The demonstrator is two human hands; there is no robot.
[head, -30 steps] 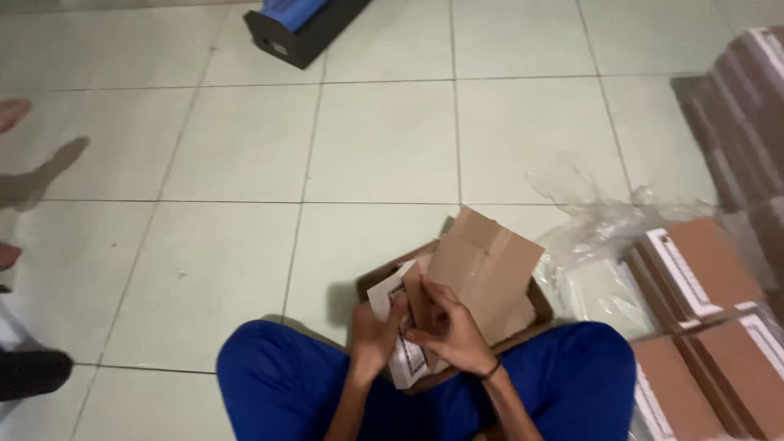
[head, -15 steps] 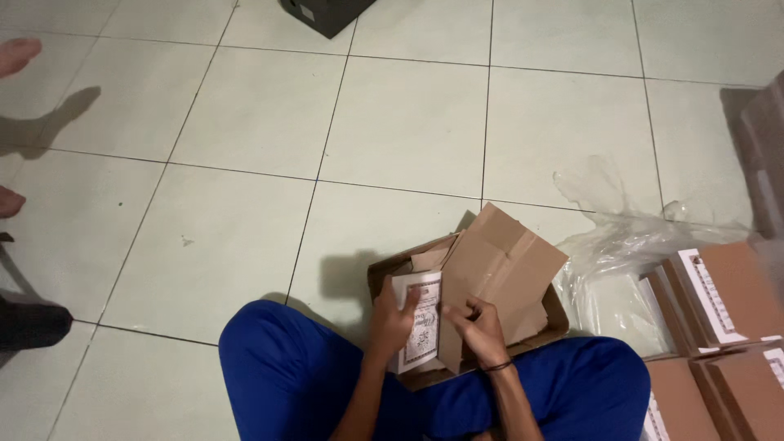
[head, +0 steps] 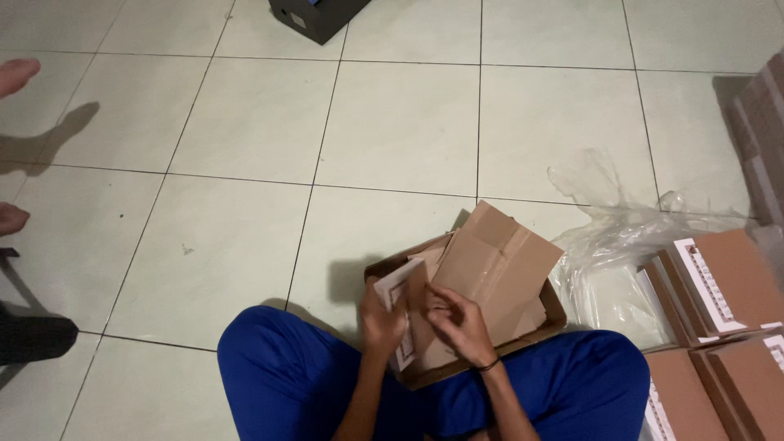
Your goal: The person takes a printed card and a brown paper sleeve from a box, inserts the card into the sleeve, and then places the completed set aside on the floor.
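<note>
While the cardboard box (head: 478, 294) sits open at the knees, I note the left hand (head: 380, 318) clamped on a printed card (head: 395, 287) at its near edge; the right hand (head: 457, 320) apparently pinches the same card.

Pale tiled floor (head: 392, 131), dark grout lines, dim soft light

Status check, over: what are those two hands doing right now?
Left hand and right hand both gripping a flat cardboard piece. Open brown box beneath. Clear plastic wrap alongside.
</note>
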